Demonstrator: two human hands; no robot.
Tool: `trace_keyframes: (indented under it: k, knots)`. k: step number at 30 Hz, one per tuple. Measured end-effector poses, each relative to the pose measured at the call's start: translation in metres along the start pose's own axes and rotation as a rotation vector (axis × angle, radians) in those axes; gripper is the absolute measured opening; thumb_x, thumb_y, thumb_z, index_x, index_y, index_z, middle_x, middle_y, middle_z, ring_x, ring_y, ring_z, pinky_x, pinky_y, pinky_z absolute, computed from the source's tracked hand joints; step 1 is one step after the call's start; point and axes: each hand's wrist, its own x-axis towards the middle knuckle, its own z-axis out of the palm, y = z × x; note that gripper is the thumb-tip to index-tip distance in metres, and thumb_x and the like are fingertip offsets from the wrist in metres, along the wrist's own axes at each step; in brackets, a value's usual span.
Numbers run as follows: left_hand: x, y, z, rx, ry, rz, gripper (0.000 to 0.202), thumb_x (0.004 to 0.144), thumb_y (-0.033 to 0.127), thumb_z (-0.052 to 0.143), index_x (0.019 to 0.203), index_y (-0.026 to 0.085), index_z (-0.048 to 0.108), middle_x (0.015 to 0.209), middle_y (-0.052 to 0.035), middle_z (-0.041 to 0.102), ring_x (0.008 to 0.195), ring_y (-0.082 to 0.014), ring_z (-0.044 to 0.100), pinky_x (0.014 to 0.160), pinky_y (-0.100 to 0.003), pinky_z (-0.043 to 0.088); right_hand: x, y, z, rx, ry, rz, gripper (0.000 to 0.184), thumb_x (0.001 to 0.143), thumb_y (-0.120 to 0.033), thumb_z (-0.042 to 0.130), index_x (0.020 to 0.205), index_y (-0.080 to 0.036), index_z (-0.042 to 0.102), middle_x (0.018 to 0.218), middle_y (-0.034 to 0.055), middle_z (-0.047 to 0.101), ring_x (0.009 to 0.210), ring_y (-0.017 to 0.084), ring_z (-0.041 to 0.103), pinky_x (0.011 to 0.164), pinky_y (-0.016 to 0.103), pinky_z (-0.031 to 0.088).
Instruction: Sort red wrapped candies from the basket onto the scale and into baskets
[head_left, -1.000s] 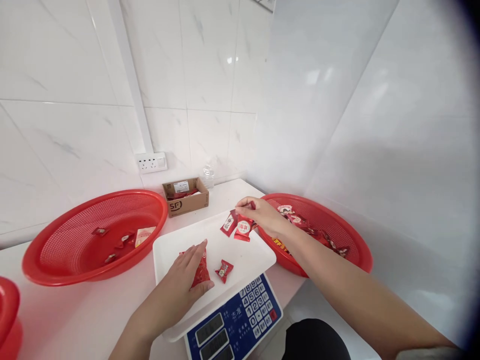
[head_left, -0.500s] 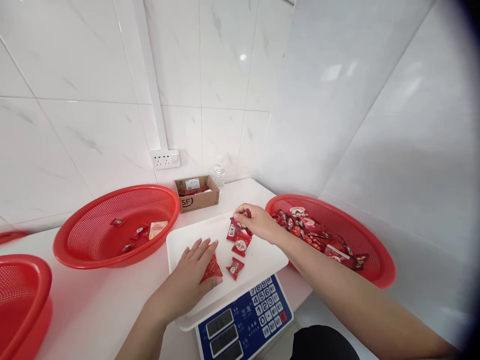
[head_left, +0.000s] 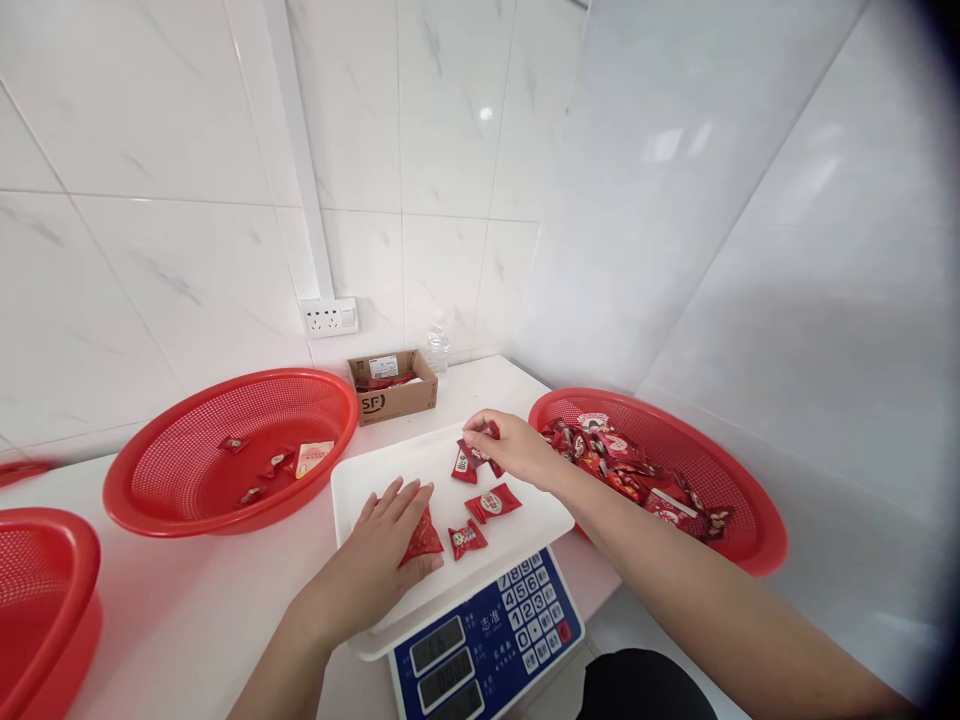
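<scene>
My left hand (head_left: 379,550) lies flat on the white scale tray (head_left: 360,480), fingers together over a red candy packet (head_left: 424,538). My right hand (head_left: 504,445) hovers over the tray's far side, pinching small red candy packets (head_left: 466,462) that hang from its fingers. Two more red packets lie loose on the tray: one (head_left: 493,502) in the middle, one (head_left: 466,538) nearer me. The blue keypad (head_left: 487,645) of the scale faces me below the tray.
A red mesh basket (head_left: 742,540) full of red packets stands right of the scale. Another red basket (head_left: 150,500) with a few packets sits on the left, a third (head_left: 45,600) at the far left edge. A small cardboard box (head_left: 394,385), a bottle and a wall socket are behind.
My right hand came from the right basket over the tray and let one packet fall onto the middle of the tray. The view shifted right earlier. My left hand stayed on its packet.
</scene>
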Motion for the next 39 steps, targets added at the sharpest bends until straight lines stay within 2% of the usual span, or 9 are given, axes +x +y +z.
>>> trace_keyframes:
  k: [3, 8, 13, 16, 19, 25, 30, 35, 39]
  knots:
    - [0.0, 0.0, 0.0, -0.001, -0.005, -0.018, 0.068, 0.09, 0.05, 0.036, 0.146, 0.019, 0.014, 0.153, -0.0048, 0.013, 0.14, -0.0223, 0.002, 0.113, -0.046, 0.009, 0.001, -0.002, 0.005, -0.038, -0.055, -0.012, 0.022, 0.082, -0.035, 0.054, 0.098, -0.021, 0.059, 0.084, 0.0007, 0.067, 0.068, 0.012, 0.062, 0.062, 0.025, 0.048]
    - [0.0, -0.004, 0.002, -0.013, 0.011, -0.006, 0.067, 0.09, 0.051, 0.036, 0.146, 0.022, 0.013, 0.153, -0.0032, 0.011, 0.14, -0.0225, 0.001, 0.113, -0.047, 0.009, 0.003, 0.004, 0.003, -0.228, -0.002, 0.017, 0.027, 0.082, -0.036, 0.054, 0.107, -0.024, 0.057, 0.096, 0.0024, 0.067, 0.075, 0.015, 0.061, 0.07, 0.029, 0.045]
    - [0.0, -0.006, 0.004, -0.029, 0.024, 0.009, 0.065, 0.09, 0.053, 0.036, 0.145, 0.025, 0.016, 0.153, -0.0024, 0.013, 0.14, -0.023, 0.002, 0.113, -0.047, 0.009, 0.001, 0.01, -0.005, -0.428, -0.022, 0.02, 0.017, 0.081, -0.031, 0.054, 0.093, -0.025, 0.064, 0.096, 0.003, 0.068, 0.082, 0.018, 0.06, 0.067, 0.029, 0.04]
    - [0.0, -0.005, 0.003, -0.029, 0.004, -0.002, 0.065, 0.09, 0.052, 0.036, 0.146, 0.025, 0.015, 0.153, -0.0023, 0.013, 0.14, -0.0225, 0.001, 0.113, -0.046, 0.009, -0.005, 0.007, -0.002, -0.505, -0.114, -0.007, 0.01, 0.077, -0.027, 0.058, 0.08, -0.024, 0.068, 0.089, 0.0026, 0.069, 0.078, 0.019, 0.06, 0.063, 0.029, 0.04]
    - [0.001, -0.003, 0.002, -0.014, -0.015, -0.01, 0.065, 0.09, 0.052, 0.036, 0.146, 0.025, 0.015, 0.153, -0.002, 0.013, 0.14, -0.0227, 0.001, 0.113, -0.046, 0.008, -0.011, 0.002, 0.009, -0.557, -0.211, -0.094, 0.012, 0.073, -0.019, 0.061, 0.079, -0.022, 0.071, 0.088, 0.0055, 0.069, 0.086, 0.022, 0.059, 0.069, 0.03, 0.041]
    - [0.002, -0.003, 0.002, 0.017, -0.016, -0.001, 0.064, 0.091, 0.052, 0.036, 0.146, 0.026, 0.014, 0.153, -0.0026, 0.012, 0.14, -0.0231, 0.001, 0.113, -0.047, 0.009, -0.014, -0.002, 0.026, -0.543, -0.349, -0.293, 0.026, 0.081, -0.017, 0.052, 0.099, -0.026, 0.07, 0.096, 0.0012, 0.07, 0.097, 0.017, 0.057, 0.084, 0.026, 0.041]
    - [0.002, -0.004, 0.001, 0.018, 0.012, 0.038, 0.06, 0.091, 0.052, 0.035, 0.145, 0.032, 0.016, 0.153, -0.003, 0.015, 0.14, -0.0264, 0.002, 0.111, -0.052, 0.013, -0.004, 0.005, 0.011, -0.614, -0.229, -0.214, 0.037, 0.087, -0.016, 0.041, 0.119, -0.018, 0.06, 0.113, 0.0101, 0.064, 0.104, 0.02, 0.054, 0.085, 0.031, 0.041]
    - [0.005, 0.002, 0.005, 0.021, 0.038, 0.109, 0.053, 0.089, 0.06, 0.032, 0.139, 0.044, 0.026, 0.152, 0.0039, 0.019, 0.139, -0.0306, -0.001, 0.109, -0.059, 0.011, 0.0, 0.018, 0.002, -0.724, -0.305, -0.186, 0.053, 0.072, 0.0, 0.044, 0.117, -0.022, 0.061, 0.113, 0.0054, 0.065, 0.104, 0.024, 0.051, 0.077, 0.031, 0.043]
    - [0.009, 0.007, 0.011, 0.058, 0.096, 0.116, 0.061, 0.085, 0.068, 0.027, 0.138, 0.039, 0.033, 0.149, 0.0012, 0.028, 0.139, -0.0344, 0.001, 0.108, -0.063, 0.006, -0.007, 0.023, 0.002, -0.756, -0.334, -0.179, 0.054, 0.072, 0.0, 0.044, 0.12, -0.02, 0.06, 0.111, 0.007, 0.066, 0.103, 0.025, 0.052, 0.082, 0.032, 0.042]
